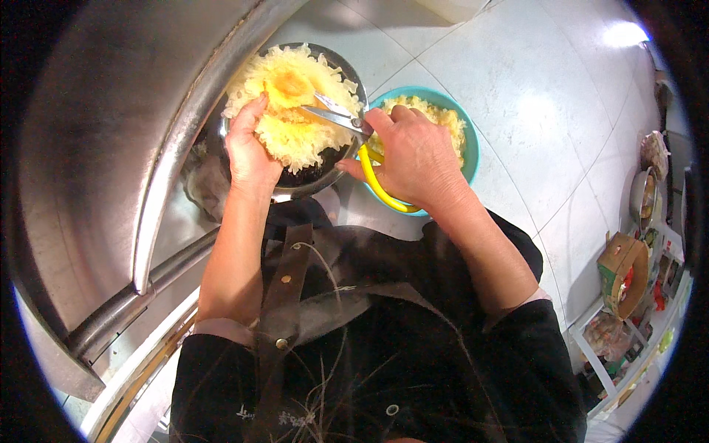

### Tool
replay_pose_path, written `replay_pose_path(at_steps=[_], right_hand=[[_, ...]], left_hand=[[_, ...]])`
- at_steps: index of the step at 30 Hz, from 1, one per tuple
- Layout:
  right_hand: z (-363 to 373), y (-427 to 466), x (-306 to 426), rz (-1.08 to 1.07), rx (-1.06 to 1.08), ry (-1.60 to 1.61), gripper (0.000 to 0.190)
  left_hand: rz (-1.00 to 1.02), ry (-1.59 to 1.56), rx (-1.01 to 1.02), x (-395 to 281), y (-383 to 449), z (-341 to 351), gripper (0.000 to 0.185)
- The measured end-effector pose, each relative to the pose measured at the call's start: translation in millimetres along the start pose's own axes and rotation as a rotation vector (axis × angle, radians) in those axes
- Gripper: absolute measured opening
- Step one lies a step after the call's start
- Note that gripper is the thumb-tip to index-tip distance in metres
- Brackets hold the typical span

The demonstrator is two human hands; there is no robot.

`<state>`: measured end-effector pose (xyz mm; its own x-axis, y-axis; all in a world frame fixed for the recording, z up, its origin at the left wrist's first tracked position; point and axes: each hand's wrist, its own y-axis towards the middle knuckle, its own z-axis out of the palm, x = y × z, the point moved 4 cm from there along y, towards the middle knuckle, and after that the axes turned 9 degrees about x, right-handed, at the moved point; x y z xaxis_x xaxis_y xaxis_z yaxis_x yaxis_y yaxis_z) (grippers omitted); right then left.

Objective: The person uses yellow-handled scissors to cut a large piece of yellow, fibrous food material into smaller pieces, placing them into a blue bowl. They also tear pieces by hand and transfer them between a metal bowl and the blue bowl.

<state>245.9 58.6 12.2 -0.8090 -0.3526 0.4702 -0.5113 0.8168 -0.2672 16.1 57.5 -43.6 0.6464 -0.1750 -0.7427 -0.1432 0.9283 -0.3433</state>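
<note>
A large, frilly, pale yellow snow fungus [302, 141] rests in my left hand [249, 147], its darker orange base turned up. My thumb presses on it near that base. Yellow-handled scissors [382, 191] are in my right hand [418, 152], with their blades parted and reaching into the fungus beside the base. Beneath the fungus is a round metal basin [360, 72], its inside dark where it shows. Partly under my right hand stands a turquoise bowl [472, 149] holding cut pale yellow fungus pieces [443, 116].
A stainless steel counter [105, 111] with a rounded edge rises close on my left, above a metal rail [183, 255]. Pale floor tiles [498, 66] spread to the right. Along the right side are an open cardboard box [623, 271], a metal bowl [642, 196] and a white rack [595, 354].
</note>
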Motion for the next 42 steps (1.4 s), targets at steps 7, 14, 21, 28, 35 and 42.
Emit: replay_pose_path(at_steps=[7, 14, 21, 28, 35, 42], right_hand=[[0.6, -0.5, 1.0, -0.092, -0.128, 0.011, 0.061], [8.9, 2.2, 0.1, -0.130, -0.191, -0.042, 0.059], [16.9, 4.3, 5.5, -0.150, -0.207, -0.034, 0.058], [23.4, 5.2, 5.2, -0.148, -0.184, -0.029, 0.055], [18.4, 6.7, 1.7, -0.112, -0.145, 0.005, 0.046], [17.2, 10.4, -5.6, -0.116, -0.144, -0.022, 0.044]], left_hand=[[-0.032, 0.015, 0.104, 1.0, -6.7, 6.8, 0.042], [-0.089, 0.058, 0.076, 0.4, -8.9, 27.1, 0.043], [-0.083, 0.070, -0.023, 6.7, 2.1, -1.0, 0.040], [-0.106, 0.103, -0.086, 9.6, -1.6, 0.7, 0.042], [-0.095, 0.151, -0.100, 7.1, -8.4, 11.1, 0.037], [-0.093, 0.218, -0.109, 6.3, -5.5, 3.5, 0.035]])
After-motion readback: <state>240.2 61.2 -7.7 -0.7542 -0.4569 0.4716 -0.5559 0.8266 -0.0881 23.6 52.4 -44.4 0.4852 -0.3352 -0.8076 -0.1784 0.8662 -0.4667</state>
